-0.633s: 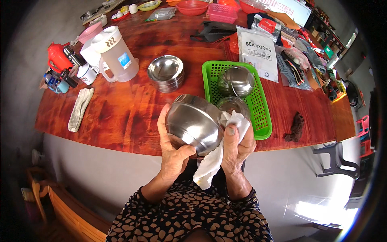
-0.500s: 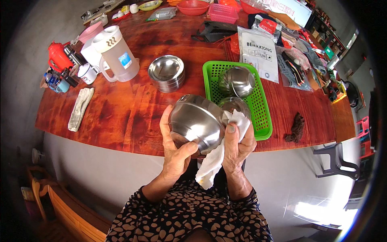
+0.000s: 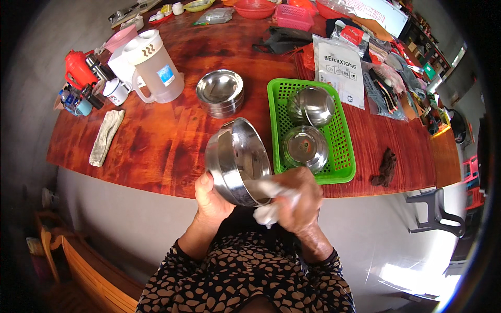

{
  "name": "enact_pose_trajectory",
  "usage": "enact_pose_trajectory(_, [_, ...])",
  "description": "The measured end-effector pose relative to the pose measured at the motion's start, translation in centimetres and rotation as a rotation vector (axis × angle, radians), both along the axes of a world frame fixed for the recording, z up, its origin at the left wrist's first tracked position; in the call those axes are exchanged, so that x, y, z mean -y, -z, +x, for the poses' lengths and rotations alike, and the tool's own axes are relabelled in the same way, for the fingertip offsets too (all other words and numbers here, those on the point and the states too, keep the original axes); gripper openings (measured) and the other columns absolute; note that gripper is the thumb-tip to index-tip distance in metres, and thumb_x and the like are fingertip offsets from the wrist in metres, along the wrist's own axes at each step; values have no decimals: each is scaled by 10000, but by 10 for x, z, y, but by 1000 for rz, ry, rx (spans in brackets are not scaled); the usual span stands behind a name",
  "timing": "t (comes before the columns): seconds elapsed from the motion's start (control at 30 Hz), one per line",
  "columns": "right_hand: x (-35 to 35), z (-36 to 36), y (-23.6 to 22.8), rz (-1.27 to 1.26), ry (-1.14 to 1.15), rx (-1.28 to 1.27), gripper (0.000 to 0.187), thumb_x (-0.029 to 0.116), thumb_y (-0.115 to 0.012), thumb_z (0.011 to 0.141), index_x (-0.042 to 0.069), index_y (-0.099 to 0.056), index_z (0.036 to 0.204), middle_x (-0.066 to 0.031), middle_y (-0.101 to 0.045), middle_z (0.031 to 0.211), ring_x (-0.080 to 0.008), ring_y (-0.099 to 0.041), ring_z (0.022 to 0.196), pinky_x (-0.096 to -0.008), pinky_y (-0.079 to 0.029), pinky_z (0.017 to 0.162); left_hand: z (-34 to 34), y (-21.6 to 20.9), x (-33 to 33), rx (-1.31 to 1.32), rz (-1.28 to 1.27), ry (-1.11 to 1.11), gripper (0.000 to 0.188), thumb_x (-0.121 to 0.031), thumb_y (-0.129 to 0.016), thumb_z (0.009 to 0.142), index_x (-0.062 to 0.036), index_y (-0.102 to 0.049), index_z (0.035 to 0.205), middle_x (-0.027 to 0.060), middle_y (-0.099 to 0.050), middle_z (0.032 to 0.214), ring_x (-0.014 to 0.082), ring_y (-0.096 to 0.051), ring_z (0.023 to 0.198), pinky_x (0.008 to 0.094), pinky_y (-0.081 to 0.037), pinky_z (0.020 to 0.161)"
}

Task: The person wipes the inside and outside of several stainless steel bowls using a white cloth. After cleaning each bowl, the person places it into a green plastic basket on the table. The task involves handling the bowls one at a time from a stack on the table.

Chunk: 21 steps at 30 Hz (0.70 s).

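Observation:
My left hand (image 3: 213,201) grips a shiny steel bowl (image 3: 229,167) from below and the left, above the table's front edge. The bowl is tipped on its side, its opening turned to the right. A crumpled white cloth (image 3: 267,214) is bunched in my right hand (image 3: 300,201), which is blurred at the bowl's lower right rim. Just beyond, a green plastic basket (image 3: 345,156) holds two steel bowls, one (image 3: 311,106) at the back and one upside down (image 3: 305,148) nearer me. A stack of steel bowls (image 3: 220,94) stands left of the basket.
On the red-brown table (image 3: 151,141), a folded cloth (image 3: 107,138) lies left, near a plastic pitcher (image 3: 162,78), an enamel mug (image 3: 116,93) and a red thermos (image 3: 78,68). A dark crumpled rag (image 3: 385,168) lies right. Bags and clothes pile up at the far right.
The steel bowl has turned so its inside now faces right. My right hand with the white cloth has moved down and left to the rim, uncovering the nearer bowl in the basket.

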State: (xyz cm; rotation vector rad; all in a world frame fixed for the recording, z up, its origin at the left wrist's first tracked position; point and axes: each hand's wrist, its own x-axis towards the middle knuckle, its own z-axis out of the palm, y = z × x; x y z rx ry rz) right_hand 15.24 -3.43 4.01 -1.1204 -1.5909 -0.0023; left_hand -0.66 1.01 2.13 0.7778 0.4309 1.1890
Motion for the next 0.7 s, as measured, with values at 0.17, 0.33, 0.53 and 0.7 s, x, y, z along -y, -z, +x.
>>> enact_pose_trajectory(0.17, [-16,15,-26,21,320,-800,294,276,-494,923,24,-429,1059,-65,-509,824,-127,-504,704,-262,-423,589,1,3,1,101,-81,129,772,-578,-540,753,-78,-394,1323,127,-461,1295,296,-461,1179,465,-412,969])
enact_pose_trajectory(0.33, [-36,-1,-3,87,128,-553,379,164,-574,853,22,-375,1143,-153,-418,1054,-202,-480,880,-335,-437,688,6,10,8,114,-158,226,768,-595,-519,753,-74,-416,1307,131,-466,1291,292,-463,1169,449,-420,946])
enact_pose_trajectory(0.53, [-24,9,-16,-185,-148,279,535,133,-725,654,-22,-509,1119,-180,-374,1178,-356,-403,1049,-425,-394,892,-2,3,3,73,-109,186,848,-661,-471,743,-56,-374,1328,139,-435,1317,296,-440,1186,442,-386,976])
enact_pose_trajectory(0.7, [-7,14,-23,-394,-301,469,492,159,-679,692,-24,-504,1113,-146,-414,1176,-311,-457,1037,-394,-436,853,-10,16,-1,7,-130,183,936,-701,-540,678,-55,-357,1331,156,-421,1315,315,-443,1175,447,-397,970])
